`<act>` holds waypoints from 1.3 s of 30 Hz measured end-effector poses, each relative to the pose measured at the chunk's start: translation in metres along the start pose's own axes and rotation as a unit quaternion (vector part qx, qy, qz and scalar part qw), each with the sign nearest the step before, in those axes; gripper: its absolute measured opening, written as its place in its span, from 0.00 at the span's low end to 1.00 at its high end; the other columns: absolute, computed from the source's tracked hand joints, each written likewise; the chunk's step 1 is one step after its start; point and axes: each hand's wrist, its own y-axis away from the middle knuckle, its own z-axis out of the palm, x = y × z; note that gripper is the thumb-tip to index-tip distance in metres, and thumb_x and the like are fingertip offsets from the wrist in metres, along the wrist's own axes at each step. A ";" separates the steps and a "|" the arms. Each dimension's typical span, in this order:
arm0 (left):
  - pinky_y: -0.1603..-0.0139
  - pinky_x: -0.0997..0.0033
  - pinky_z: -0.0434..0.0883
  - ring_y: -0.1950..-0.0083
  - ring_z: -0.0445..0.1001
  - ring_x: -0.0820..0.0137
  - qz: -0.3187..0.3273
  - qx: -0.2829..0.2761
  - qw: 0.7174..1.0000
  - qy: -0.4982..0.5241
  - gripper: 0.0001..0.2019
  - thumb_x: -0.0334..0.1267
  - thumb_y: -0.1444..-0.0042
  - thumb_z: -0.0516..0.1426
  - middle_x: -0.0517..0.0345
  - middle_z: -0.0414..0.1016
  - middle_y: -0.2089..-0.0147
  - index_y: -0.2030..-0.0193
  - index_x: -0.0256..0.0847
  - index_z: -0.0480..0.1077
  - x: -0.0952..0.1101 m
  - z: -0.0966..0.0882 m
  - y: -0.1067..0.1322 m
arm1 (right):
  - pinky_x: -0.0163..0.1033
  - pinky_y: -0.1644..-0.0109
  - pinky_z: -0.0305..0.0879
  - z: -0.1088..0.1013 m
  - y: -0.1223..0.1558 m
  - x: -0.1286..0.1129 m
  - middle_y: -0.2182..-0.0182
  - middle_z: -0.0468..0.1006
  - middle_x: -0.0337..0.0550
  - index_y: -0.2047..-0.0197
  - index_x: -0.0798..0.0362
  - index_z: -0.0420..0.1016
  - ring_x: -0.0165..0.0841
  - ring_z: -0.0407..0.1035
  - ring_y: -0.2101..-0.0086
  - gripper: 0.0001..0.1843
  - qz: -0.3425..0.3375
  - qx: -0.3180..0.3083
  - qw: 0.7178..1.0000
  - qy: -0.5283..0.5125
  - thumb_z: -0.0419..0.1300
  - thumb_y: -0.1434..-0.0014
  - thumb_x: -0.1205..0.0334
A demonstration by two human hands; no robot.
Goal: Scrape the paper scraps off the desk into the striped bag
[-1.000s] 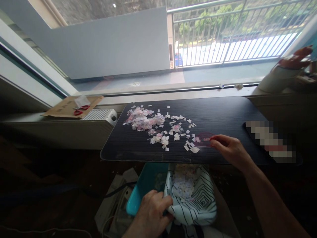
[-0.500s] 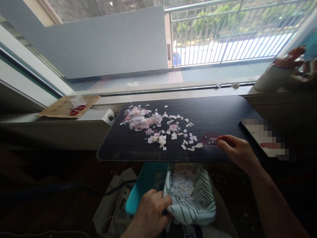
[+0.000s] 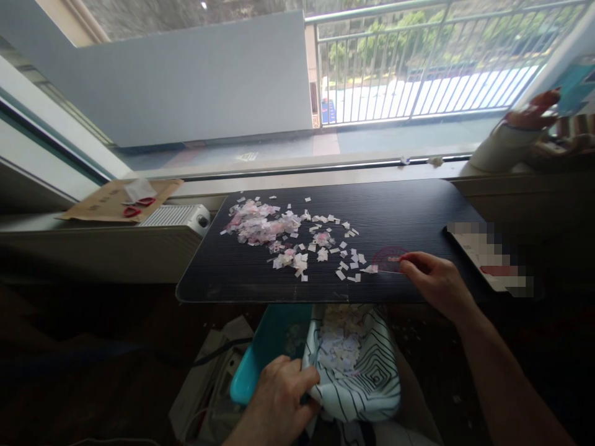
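My right hand [image 3: 430, 280] pinches the right end of a clear, reddish protractor [image 3: 387, 260], which lies at the dark tabletop's surface. Touching or almost touching its left corner is a small white paper scrap [image 3: 369, 269]. More paper scraps [image 3: 260, 223], white and pink, are heaped on the left half of the table and scattered toward the protractor. Below the table edge, my left hand [image 3: 286, 390] is closed on the rim of a white cloth [image 3: 376, 378] with black lines. Paper scraps [image 3: 341, 344] lie in the cloth's hollow.
A turquoise tub [image 3: 246, 371] stands left of the cloth. The black table [image 3: 395, 210] carries a pale, partly blurred flat object [image 3: 474, 254] at right. On the sill at left are red-handled scissors [image 3: 132, 211] and a brown envelope [image 3: 93, 207], near a white radiator [image 3: 176, 217].
The view has shifted slightly, moving everything a little left in the picture. The protractor looks tilted a bit differently, and its markings show more clearly. Both hands keep their grips.
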 end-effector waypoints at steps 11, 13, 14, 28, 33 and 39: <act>0.66 0.69 0.56 0.67 0.66 0.68 0.017 0.025 0.999 -0.011 0.07 0.25 0.55 0.56 0.62 0.69 0.71 0.71 0.42 0.67 -0.004 0.007 0.000 | 0.36 0.65 0.62 0.001 -0.001 -0.013 0.72 0.79 0.38 0.66 0.49 0.78 0.33 0.72 0.70 0.12 -0.039 -0.002 0.997 0.067 0.55 0.46 0.55; 0.65 0.69 0.56 0.67 0.66 0.68 0.022 0.026 0.999 -0.009 0.08 0.25 0.55 0.55 0.62 0.69 0.71 0.71 0.42 0.67 -0.005 0.007 0.000 | 0.36 0.66 0.62 0.001 -0.001 -0.014 0.72 0.79 0.38 0.66 0.49 0.78 0.33 0.72 0.71 0.12 -0.048 0.008 0.996 0.070 0.55 0.46 0.55; 0.65 0.69 0.57 0.66 0.66 0.68 0.024 0.027 0.999 -0.007 0.08 0.25 0.55 0.55 0.62 0.69 0.71 0.70 0.42 0.67 -0.005 0.007 0.000 | 0.36 0.66 0.62 0.002 -0.001 -0.015 0.72 0.79 0.38 0.65 0.49 0.78 0.33 0.72 0.70 0.12 -0.054 0.013 0.996 0.069 0.55 0.46 0.55; 0.64 0.69 0.57 0.65 0.66 0.67 0.024 0.024 0.999 -0.002 0.08 0.25 0.53 0.55 0.62 0.69 0.70 0.70 0.42 0.68 -0.005 0.007 0.000 | 0.41 0.63 0.65 0.003 -0.035 0.023 0.71 0.78 0.42 0.52 0.52 0.74 0.36 0.72 0.69 0.21 -0.005 0.043 0.998 0.049 0.57 0.47 0.53; 0.63 0.69 0.58 0.65 0.66 0.67 0.024 0.028 0.999 0.003 0.07 0.26 0.53 0.56 0.62 0.70 0.70 0.69 0.43 0.69 -0.007 0.009 0.001 | 0.44 0.56 0.65 -0.003 -0.035 0.023 0.57 0.75 0.50 0.51 0.54 0.73 0.42 0.70 0.59 0.21 -0.084 0.093 0.973 0.193 0.56 0.46 0.55; 0.63 0.69 0.58 0.65 0.66 0.68 0.039 0.037 0.999 -0.001 0.08 0.25 0.54 0.55 0.62 0.70 0.70 0.69 0.43 0.68 -0.009 0.013 0.001 | 0.35 0.64 0.62 0.018 -0.022 -0.014 0.67 0.76 0.40 0.60 0.48 0.76 0.32 0.70 0.67 0.12 -0.178 -0.146 0.960 0.158 0.55 0.44 0.56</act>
